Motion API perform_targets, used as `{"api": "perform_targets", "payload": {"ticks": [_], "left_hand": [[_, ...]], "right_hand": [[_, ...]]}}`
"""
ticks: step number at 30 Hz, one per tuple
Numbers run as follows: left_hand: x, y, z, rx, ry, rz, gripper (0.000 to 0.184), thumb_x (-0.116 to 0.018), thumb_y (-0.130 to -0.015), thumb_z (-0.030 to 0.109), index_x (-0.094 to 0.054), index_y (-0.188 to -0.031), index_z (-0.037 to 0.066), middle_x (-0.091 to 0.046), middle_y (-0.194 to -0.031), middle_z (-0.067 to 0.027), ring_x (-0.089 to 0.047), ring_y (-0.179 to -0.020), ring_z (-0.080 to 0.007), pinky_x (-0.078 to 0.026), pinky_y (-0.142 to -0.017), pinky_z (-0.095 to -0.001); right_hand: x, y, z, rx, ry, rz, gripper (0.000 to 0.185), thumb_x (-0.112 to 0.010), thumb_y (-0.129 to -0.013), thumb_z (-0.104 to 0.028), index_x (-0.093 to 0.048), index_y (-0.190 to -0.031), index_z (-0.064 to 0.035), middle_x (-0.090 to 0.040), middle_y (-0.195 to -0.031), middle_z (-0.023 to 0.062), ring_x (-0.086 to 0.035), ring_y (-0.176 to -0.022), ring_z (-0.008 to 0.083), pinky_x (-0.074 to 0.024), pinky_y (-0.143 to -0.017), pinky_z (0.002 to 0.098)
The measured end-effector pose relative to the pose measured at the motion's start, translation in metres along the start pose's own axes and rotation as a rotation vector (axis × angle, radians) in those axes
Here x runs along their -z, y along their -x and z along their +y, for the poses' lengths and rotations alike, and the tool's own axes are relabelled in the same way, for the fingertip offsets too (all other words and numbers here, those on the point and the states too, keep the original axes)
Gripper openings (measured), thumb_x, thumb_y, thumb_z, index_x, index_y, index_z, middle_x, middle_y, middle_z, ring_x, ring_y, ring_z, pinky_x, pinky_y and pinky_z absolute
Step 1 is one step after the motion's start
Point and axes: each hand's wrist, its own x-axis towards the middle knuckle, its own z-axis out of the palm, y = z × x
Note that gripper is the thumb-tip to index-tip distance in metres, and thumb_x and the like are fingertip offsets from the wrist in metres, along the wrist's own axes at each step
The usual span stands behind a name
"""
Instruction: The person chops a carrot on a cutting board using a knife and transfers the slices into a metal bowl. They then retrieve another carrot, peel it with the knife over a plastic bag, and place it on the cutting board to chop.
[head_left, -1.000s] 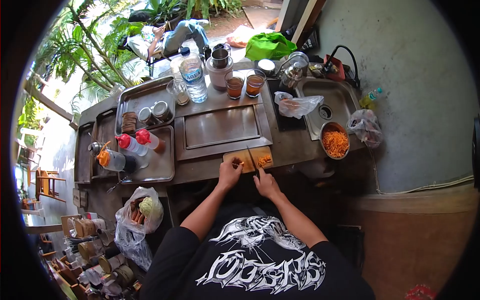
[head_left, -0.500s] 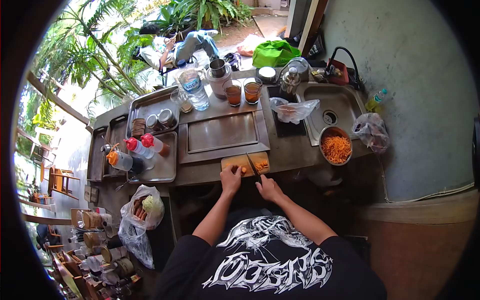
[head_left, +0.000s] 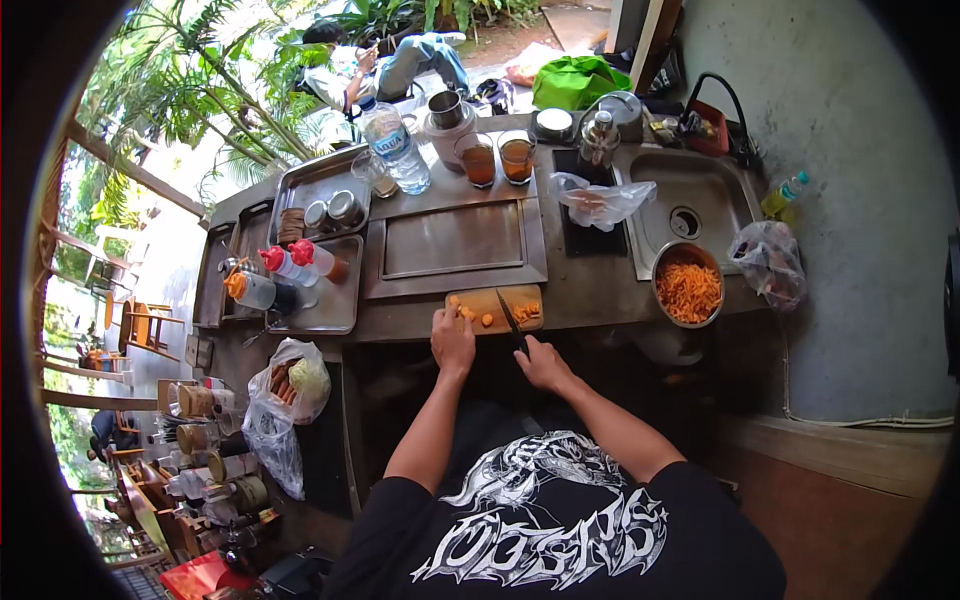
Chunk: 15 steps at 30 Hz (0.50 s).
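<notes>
On the counter's front edge lies a cutting board (head_left: pixel 491 298) with small chunks of carrot (head_left: pixel 487 320) spread over it. My right hand (head_left: pixel 543 363) is wrapped round the handle of a knife (head_left: pixel 509 318), whose dark blade slants across the board. Chopped carrot (head_left: pixel 526 312) lies just right of the blade. My left hand (head_left: pixel 454 345) is at the board's front left corner, its bent fingers closed at a carrot piece (head_left: pixel 466 313). The fingertips are small in view and partly hide what they touch.
Right of the board stands a metal bowl of shredded carrot (head_left: pixel 690 291), beside the sink (head_left: pixel 740 190). Squeeze bottles (head_left: pixel 255 290) stand on a tray at left. A bag of vegetables (head_left: pixel 297 385) hangs low left. Behind are a water bottle (head_left: pixel 397 150) and glasses (head_left: pixel 477 160). A person (head_left: pixel 405 70) reclines outside.
My left hand has moved left along the board, away from the blade and the carrot chunk beside it. The right hand still holds the knife. The whole view has shifted slightly.
</notes>
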Motion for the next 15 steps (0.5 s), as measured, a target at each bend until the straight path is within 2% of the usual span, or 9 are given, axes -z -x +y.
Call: {"api": "perform_targets", "payload": {"ticks": [1, 2, 4, 5, 7, 8, 10, 11, 15], "left_hand": [[-0.002, 0.000, 0.002, -0.086, 0.011, 0.061, 0.024, -0.072, -0.089, 0.016, -0.072, -0.110, 0.004, -0.066, -0.107, -0.0156, -0.066, -0.100, -0.0365, -0.053, -0.085, -0.0435], [-0.004, 0.001, 0.003, -0.086, 0.011, 0.057, 0.024, -0.072, -0.089, 0.016, -0.072, -0.110, 0.004, -0.066, -0.107, -0.0156, -0.066, -0.100, -0.0365, -0.053, -0.085, -0.0435], [-0.011, 0.000, -0.003, -0.288, 0.042, -0.096, 0.027, -0.073, -0.087, 0.014, -0.070, -0.112, 0.005, -0.065, -0.107, -0.0171, -0.064, -0.103, -0.0367, -0.052, -0.086, -0.0432], [-0.016, -0.003, -0.008, -0.294, 0.048, -0.089, 0.027, -0.073, -0.087, 0.014, -0.070, -0.112, 0.005, -0.065, -0.107, -0.0171, -0.064, -0.103, -0.0367, -0.052, -0.086, -0.0432], [-0.021, -0.005, -0.017, -0.318, 0.051, -0.248, 0.025, -0.074, -0.087, 0.012, -0.070, -0.109, 0.002, -0.066, -0.104, -0.0175, -0.065, -0.100, -0.0367, -0.053, -0.086, -0.0437], [-0.024, -0.008, -0.022, -0.326, 0.058, -0.252, 0.025, -0.074, -0.087, 0.012, -0.070, -0.109, 0.002, -0.066, -0.104, -0.0175, -0.065, -0.100, -0.0367, -0.053, -0.086, -0.0437], [-0.013, -0.010, -0.015, -0.205, 0.098, -0.317, 0.021, -0.075, -0.086, 0.012, -0.070, -0.103, 0.001, -0.069, -0.099, -0.0172, -0.067, -0.095, -0.0360, -0.053, -0.085, -0.0437], [-0.010, -0.013, -0.015, -0.209, 0.106, -0.321, 0.021, -0.075, -0.086, 0.012, -0.070, -0.103, 0.001, -0.069, -0.099, -0.0172, -0.067, -0.095, -0.0360, -0.053, -0.085, -0.0437], [-0.002, -0.021, -0.018, -0.183, 0.191, -0.344, 0.016, -0.074, -0.087, 0.012, -0.071, -0.097, 0.001, -0.072, -0.093, -0.0175, -0.070, -0.092, -0.0350, -0.054, -0.083, -0.0436]], "right_hand": [[0.002, -0.002, -0.002, -0.007, 0.008, -0.025, 0.032, -0.060, -0.099, -0.028, -0.055, -0.110, 0.0012, -0.067, -0.096, 0.0327, -0.063, -0.098, 0.0521, -0.0511, -0.084, 0.0574], [0.003, -0.002, -0.003, -0.015, 0.018, -0.051, 0.034, -0.060, -0.099, -0.030, -0.054, -0.112, 0.0010, -0.068, -0.099, 0.0333, -0.064, -0.099, 0.0523, -0.0518, -0.086, 0.0581], [-0.001, -0.005, -0.005, -0.015, 0.048, -0.051, 0.035, -0.060, -0.099, -0.030, -0.054, -0.114, 0.0014, -0.068, -0.101, 0.0334, -0.064, -0.101, 0.0521, -0.0518, -0.087, 0.0575], [-0.002, -0.009, -0.007, -0.012, 0.079, -0.048, 0.037, -0.060, -0.099, -0.030, -0.053, -0.115, 0.0018, -0.067, -0.103, 0.0335, -0.063, -0.103, 0.0519, -0.0518, -0.088, 0.0569], [-0.005, -0.015, -0.009, -0.011, 0.082, -0.068, 0.038, -0.060, -0.099, -0.030, -0.052, -0.117, 0.0023, -0.067, -0.106, 0.0337, -0.063, -0.106, 0.0518, -0.0514, -0.089, 0.0564], [-0.006, -0.017, -0.010, -0.014, 0.080, -0.097, 0.039, -0.061, -0.099, -0.030, -0.050, -0.119, 0.0028, -0.067, -0.109, 0.0339, -0.062, -0.108, 0.0516, -0.0511, -0.091, 0.0558], [-0.009, -0.019, -0.017, -0.030, 0.090, -0.117, 0.040, -0.062, -0.099, -0.029, -0.049, -0.120, 0.0035, -0.066, -0.110, 0.0342, -0.061, -0.110, 0.0510, -0.0503, -0.092, 0.0551], [-0.010, -0.020, -0.021, -0.038, 0.099, -0.146, 0.042, -0.062, -0.099, -0.028, -0.048, -0.121, 0.0043, -0.066, -0.110, 0.0346, -0.061, -0.112, 0.0504, -0.0496, -0.092, 0.0544], [-0.024, -0.022, -0.031, -0.025, 0.060, -0.056, 0.041, -0.062, -0.099, -0.028, -0.049, -0.121, 0.0042, -0.066, -0.109, 0.0346, -0.061, -0.111, 0.0504, -0.0497, -0.092, 0.0542]]}}
